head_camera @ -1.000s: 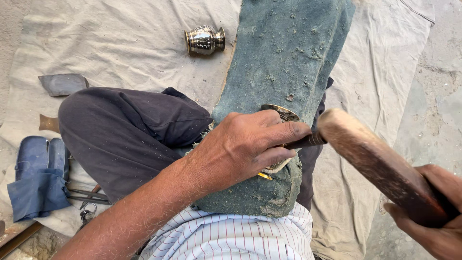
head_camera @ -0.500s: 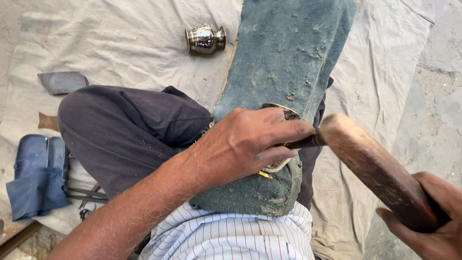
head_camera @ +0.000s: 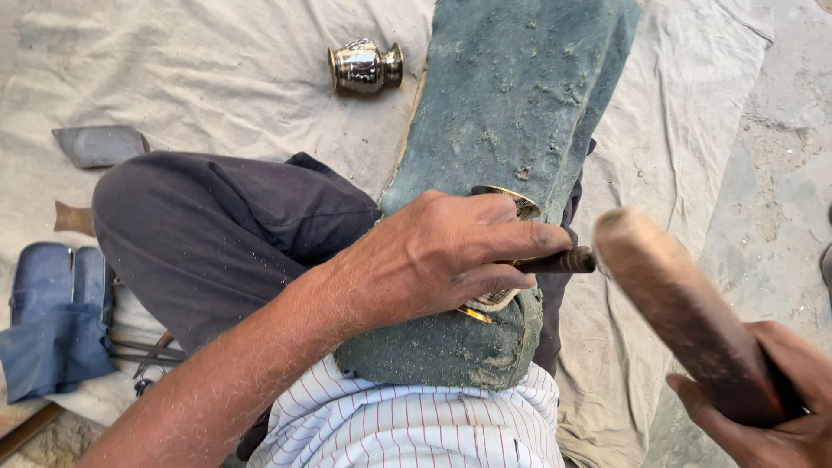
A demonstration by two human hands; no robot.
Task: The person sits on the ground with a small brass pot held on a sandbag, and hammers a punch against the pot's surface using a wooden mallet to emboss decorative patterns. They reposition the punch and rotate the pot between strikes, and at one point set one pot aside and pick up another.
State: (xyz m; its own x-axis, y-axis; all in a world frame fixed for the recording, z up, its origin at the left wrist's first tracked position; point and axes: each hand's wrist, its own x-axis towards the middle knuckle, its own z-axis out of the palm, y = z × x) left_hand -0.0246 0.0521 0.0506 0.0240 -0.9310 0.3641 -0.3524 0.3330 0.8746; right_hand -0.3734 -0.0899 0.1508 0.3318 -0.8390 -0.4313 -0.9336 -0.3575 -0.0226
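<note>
Going from the left edge of the pale cloth [head_camera: 217,78] that covers the ground, we count two blue sandals [head_camera: 52,277] side by side, with one blue rag [head_camera: 52,355] lying over their near ends. Just beside them, toward the near edge, thin metal tools [head_camera: 143,351] stick out from under the knee; we cannot tell how many. Above the sandals we see one small brown piece [head_camera: 74,218] and one flat grey piece [head_camera: 100,145], apart from each other.

Next comes one bent knee in dark trousers [head_camera: 217,234]. Near the far edge of the cloth lies one small shiny metal pot [head_camera: 364,67], tipped on its side, well apart from the hands.

One long green-grey pad [head_camera: 520,104] runs from the far edge down to the striped shirt [head_camera: 407,425]. On its near end sits one round brass-coloured piece [head_camera: 507,201], mostly hidden under the hand.

Our left hand [head_camera: 442,256] rests on that piece, fingers curled tight around one dark chisel [head_camera: 555,260] whose end points to the right.

At the right, one wooden mallet [head_camera: 676,303] is tilted, its head just beside the chisel's end; we cannot tell whether they touch. Our right hand [head_camera: 771,416], in the near right corner over bare ground, is wrapped closed around the handle.
</note>
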